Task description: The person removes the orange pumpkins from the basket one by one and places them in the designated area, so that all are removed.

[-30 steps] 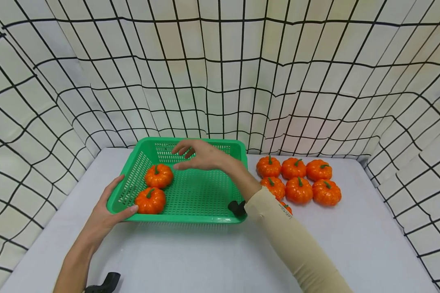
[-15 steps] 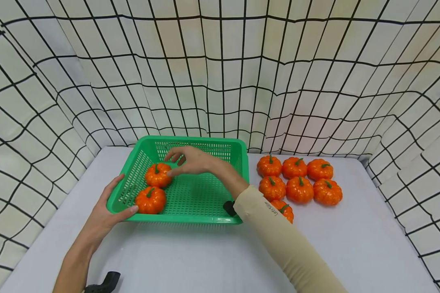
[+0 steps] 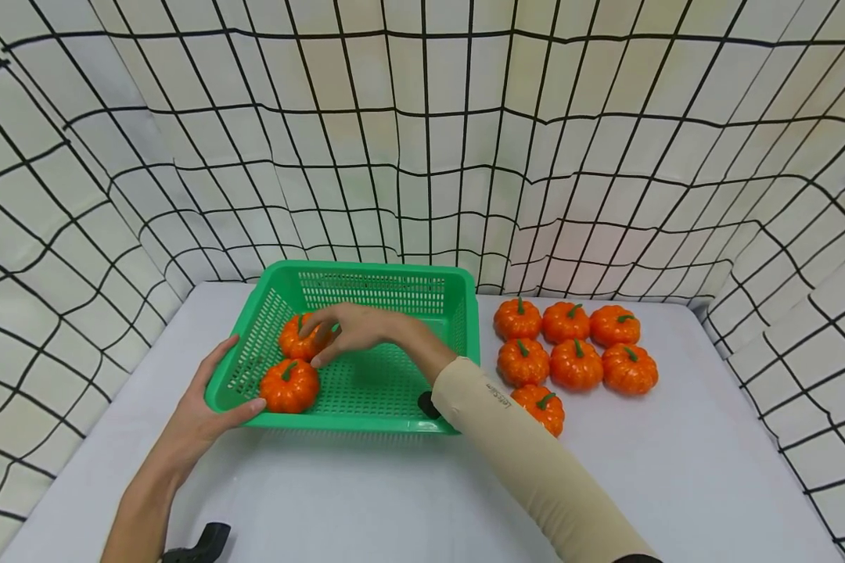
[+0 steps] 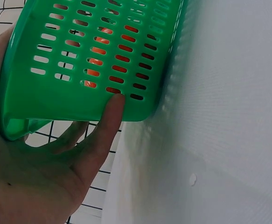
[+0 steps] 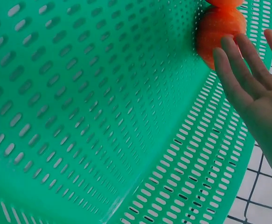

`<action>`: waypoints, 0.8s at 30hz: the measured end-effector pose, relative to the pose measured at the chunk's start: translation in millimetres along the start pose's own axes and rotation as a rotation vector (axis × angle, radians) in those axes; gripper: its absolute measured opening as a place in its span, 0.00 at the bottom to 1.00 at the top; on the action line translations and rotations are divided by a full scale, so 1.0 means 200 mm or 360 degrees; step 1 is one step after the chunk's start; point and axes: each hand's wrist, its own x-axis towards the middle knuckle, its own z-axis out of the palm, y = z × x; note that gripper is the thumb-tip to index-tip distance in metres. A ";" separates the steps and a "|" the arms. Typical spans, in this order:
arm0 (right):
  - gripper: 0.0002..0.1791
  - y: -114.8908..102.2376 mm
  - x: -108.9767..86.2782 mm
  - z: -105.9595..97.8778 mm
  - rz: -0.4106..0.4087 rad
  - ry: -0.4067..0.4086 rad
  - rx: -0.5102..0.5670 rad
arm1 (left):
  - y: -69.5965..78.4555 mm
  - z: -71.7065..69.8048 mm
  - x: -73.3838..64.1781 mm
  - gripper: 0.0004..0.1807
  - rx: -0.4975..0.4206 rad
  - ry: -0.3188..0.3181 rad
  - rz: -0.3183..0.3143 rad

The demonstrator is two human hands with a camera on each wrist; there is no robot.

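Note:
A green plastic basket with slotted walls stands on the table. My left hand holds its front left corner, thumb over the rim and fingers along the outer wall; the left wrist view shows a fingertip pressed to the slotted wall. Two shiny orange pumpkins lie inside along the left side: a front pumpkin and a back pumpkin. My right hand reaches over the back pumpkin with extended fingers partly covering it. In the right wrist view the fingertips overlap a pumpkin; contact is hard to judge.
Right of the basket, several more pumpkins sit in two rows on the white table. One nearer pumpkin is partly behind my right sleeve. A black grid net over white cloth encloses the back and sides.
My right hand has moved left and down inside the basket, from above its middle to the back pumpkin. The left hand and the basket have stayed put.

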 end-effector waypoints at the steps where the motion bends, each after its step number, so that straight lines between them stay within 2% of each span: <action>1: 0.29 0.00 0.01 0.00 -0.0003 -0.0025 0.0010 | 0.00 0.00 0.00 0.55 0.0000 -0.0001 -0.0003; 7: 0.33 -0.02 0.03 0.03 0.0028 -0.0201 0.0056 | 0.01 -0.01 -0.01 0.56 -0.0002 -0.0003 -0.0007; 14: 0.43 -0.03 0.06 0.06 0.0097 -0.0352 -0.0079 | 0.01 -0.01 -0.01 0.56 0.0028 0.0003 0.0002; 24: 0.46 -0.04 0.06 0.08 0.0169 -0.0363 -0.0167 | 0.00 0.00 -0.01 0.56 0.0043 0.0018 0.0009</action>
